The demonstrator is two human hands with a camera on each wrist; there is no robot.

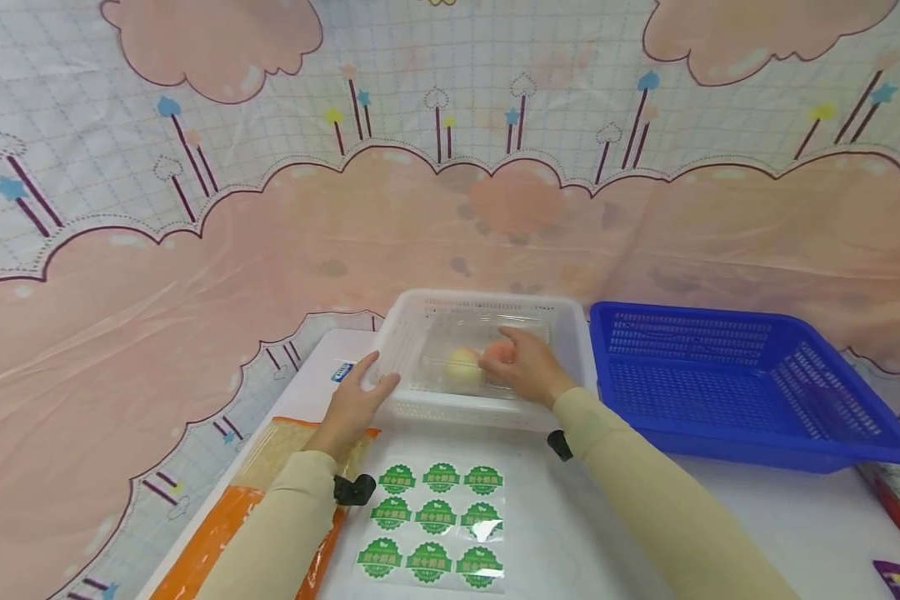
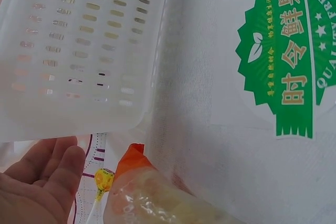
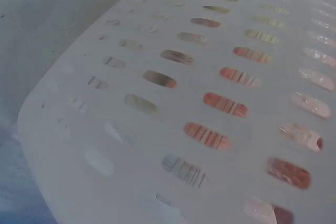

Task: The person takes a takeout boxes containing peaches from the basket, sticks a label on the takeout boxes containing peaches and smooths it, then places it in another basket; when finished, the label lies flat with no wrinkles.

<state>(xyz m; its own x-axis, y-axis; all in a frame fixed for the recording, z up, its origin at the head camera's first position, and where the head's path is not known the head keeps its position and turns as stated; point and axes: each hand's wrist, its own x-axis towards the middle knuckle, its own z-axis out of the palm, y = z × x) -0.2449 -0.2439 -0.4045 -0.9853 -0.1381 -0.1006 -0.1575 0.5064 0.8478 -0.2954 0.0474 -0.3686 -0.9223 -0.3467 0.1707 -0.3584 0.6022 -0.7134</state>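
Two pale sleeves (image 1: 667, 500) are nearest to the camera. Under the left one lies an orange packet (image 1: 225, 512), and between the two sleeves a sheet of green stickers (image 1: 437, 517) lies flat on the white worktop (image 1: 562, 533). It is wise, I think, to lift the sleeves a little, so that they do not drag on these stickers.

Somewhat farther, the left hand (image 1: 354, 408) is at the left side of the white basket (image 1: 480, 408). Its fingers are loose and grasp nothing; whether they touch the basket, I cannot confirm. For good work, this hand could steady the rim lightly, without pushing.

Inside the white basket is a clear plastic box (image 1: 450, 333). One yellowish fruit (image 1: 462, 367) and one reddish fruit (image 1: 500, 352) show in it or through its wall; I cannot say which. The right hand (image 1: 528, 367) is over the box, with thumb and forefinger at the reddish fruit. Whether these fingers grasp it, I cannot tell, because the right wrist view shows only the slotted basket wall. The step seems to be placing fruit in the box. If so, a soft hold is best, since fruit may bruise, and thin plastic may bend under the knuckles.

Just beside, on the right, stands a blue basket (image 1: 720, 450); behind everything hangs a cloth with clouds (image 1: 420, 225).
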